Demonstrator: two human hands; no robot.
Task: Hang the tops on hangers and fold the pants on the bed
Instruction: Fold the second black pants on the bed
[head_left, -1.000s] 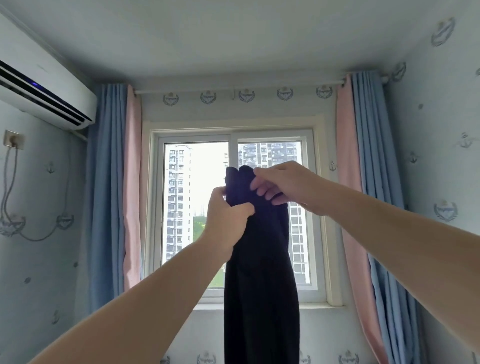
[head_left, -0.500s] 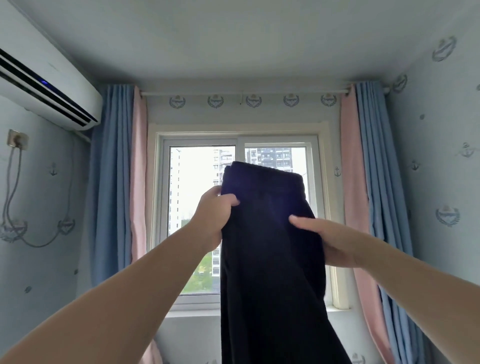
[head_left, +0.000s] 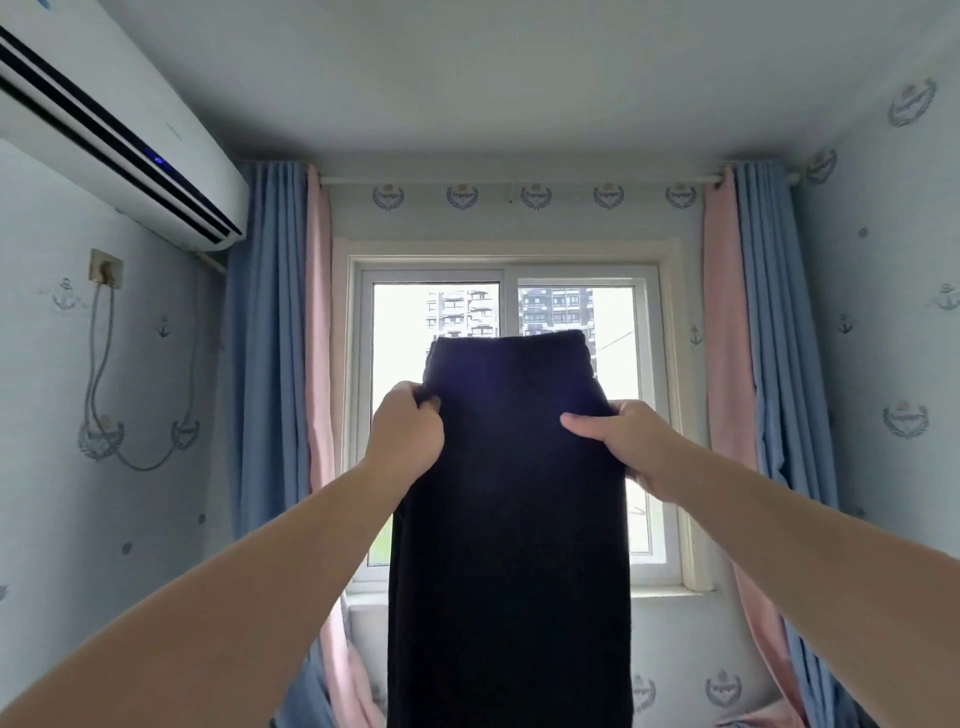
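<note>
Item: dark pants (head_left: 509, 493) held up at frame centre before the window (head_left: 410, 338), running off the lower edge | Grip: left hand (head_left: 408, 436) and right hand (head_left: 631, 447) each pinch a side edge below the waistband | Advice: keep edges level and legs aligned before lowering to bed.

**Pants carried by two hands alone**

The dark pants (head_left: 509, 519) hang in mid-air, waistband uppermost. The left hand (head_left: 408, 439) grips their left edge just below the waistband. The right hand (head_left: 631, 447) pinches the right edge, thumb across the front. The cloth drops straight down out of view.
</note>
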